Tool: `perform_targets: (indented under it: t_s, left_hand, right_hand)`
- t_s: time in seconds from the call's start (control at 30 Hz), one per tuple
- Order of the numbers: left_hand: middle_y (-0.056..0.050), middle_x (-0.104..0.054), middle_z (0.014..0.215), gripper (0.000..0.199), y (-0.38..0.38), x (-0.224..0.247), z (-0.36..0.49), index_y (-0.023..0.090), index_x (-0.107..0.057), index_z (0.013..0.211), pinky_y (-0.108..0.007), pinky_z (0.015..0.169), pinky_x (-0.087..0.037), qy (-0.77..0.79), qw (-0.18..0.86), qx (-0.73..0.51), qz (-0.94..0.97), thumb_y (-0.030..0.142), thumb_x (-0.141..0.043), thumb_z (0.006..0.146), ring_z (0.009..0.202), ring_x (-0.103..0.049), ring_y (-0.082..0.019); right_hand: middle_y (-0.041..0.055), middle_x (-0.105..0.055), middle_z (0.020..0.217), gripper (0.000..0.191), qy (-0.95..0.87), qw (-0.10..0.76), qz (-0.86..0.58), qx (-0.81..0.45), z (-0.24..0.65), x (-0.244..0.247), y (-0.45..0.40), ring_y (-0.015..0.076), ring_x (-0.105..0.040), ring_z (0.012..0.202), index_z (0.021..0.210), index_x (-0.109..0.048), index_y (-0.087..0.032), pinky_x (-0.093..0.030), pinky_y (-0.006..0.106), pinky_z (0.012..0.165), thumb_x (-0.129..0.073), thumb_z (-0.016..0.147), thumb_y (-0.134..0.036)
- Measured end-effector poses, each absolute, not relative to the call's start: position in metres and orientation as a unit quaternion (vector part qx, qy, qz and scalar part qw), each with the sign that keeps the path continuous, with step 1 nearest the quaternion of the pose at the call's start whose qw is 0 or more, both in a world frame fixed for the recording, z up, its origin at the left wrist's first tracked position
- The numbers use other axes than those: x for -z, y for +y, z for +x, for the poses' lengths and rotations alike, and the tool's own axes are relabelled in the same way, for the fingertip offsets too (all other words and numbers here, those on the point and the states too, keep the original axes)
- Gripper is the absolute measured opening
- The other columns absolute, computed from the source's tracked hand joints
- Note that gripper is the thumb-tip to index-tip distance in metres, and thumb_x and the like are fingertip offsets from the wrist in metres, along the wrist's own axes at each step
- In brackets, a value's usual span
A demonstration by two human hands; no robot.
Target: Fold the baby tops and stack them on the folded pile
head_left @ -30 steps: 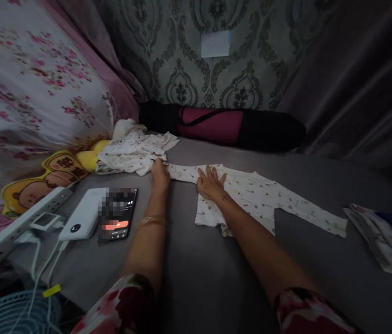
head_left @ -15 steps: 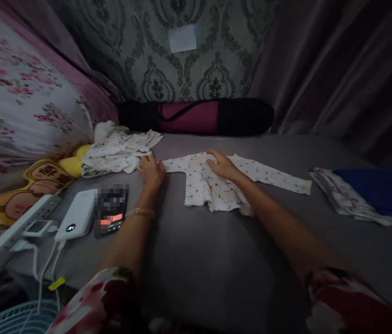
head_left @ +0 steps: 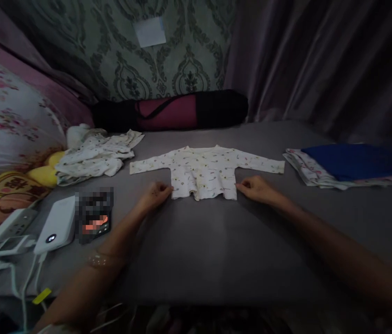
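Down at the hem, the lower left corner of a small patterned shirt (head_left: 202, 169) is pinched by the left hand (head_left: 158, 193), thumb and fingers drawn together with hardly a gap. Over on the other side, the lower right corner is nipped the same way by the right hand (head_left: 256, 189), its fingertips closed on the fabric edge. Between the two, the shirt is laid flat, sleeves spread wide, collar pointed at the back edge of the grey surface (head_left: 216, 255), the hem a little rumpled at its middle. It is placed around the middle of that surface, nearer the back edge than the front.

Out to the right now: a folded stack, topped with blue cloth (head_left: 349, 160), is set toward the right edge, just beyond the sleeve cuff. To the left, crumpled printed clothes (head_left: 93, 160) are heaped near the back left corner, close to a yellow plush (head_left: 44, 174). Along the left edge, a white power bank (head_left: 56, 220) is seen beside a phone (head_left: 94, 218), and the back edge is lined by a long black-and-magenta bag (head_left: 168, 112).
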State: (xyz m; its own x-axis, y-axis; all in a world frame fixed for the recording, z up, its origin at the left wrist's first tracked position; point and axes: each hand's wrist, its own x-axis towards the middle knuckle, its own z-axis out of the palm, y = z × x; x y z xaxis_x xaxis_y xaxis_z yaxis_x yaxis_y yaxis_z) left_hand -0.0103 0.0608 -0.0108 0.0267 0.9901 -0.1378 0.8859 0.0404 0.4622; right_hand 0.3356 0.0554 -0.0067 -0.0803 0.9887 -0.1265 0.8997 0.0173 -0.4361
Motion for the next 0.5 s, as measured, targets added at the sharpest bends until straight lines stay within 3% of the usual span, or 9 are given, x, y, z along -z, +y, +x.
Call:
perform_targets:
  t_s: [0.1,0.23,0.5]
  left_hand:
    - [-0.001,-0.058,0.059,0.034,0.052,0.006,0.000,0.017,-0.063,0.065,-0.025,0.053,-0.033,0.694,0.250,-0.117,0.665,0.047,-0.053,0.076,0.060,-0.054,-0.016]
    - [0.001,-0.056,0.058,0.026,0.049,0.003,0.006,0.017,-0.062,0.065,-0.024,0.052,-0.032,0.701,0.276,-0.141,0.642,0.041,-0.059,0.073,0.059,-0.052,-0.014]
    - [0.003,-0.053,0.059,0.025,0.048,0.015,-0.003,0.017,-0.057,0.066,-0.022,0.052,-0.033,0.693,0.325,-0.243,0.596,0.042,-0.059,0.071,0.057,-0.049,-0.011]
  right_hand:
    - [0.0033,-0.063,0.059,0.037,-0.691,0.067,-0.691,-0.200,0.324,0.005,0.045,0.0144,-0.056,0.053,0.063,-0.065,-0.020,-0.030,0.025,0.048,-0.055,0.082,-0.050]
    - [0.0032,-0.061,0.057,0.035,-0.690,0.054,-0.694,-0.198,0.314,0.009,0.043,0.0149,-0.055,0.052,0.058,-0.064,-0.021,-0.029,0.026,0.049,-0.057,0.079,-0.049]
    - [0.0004,-0.062,0.063,0.022,-0.704,0.128,-0.668,-0.205,0.325,0.022,0.045,0.0148,-0.055,0.059,0.069,-0.063,-0.022,-0.033,0.025,0.053,-0.053,0.082,-0.038]
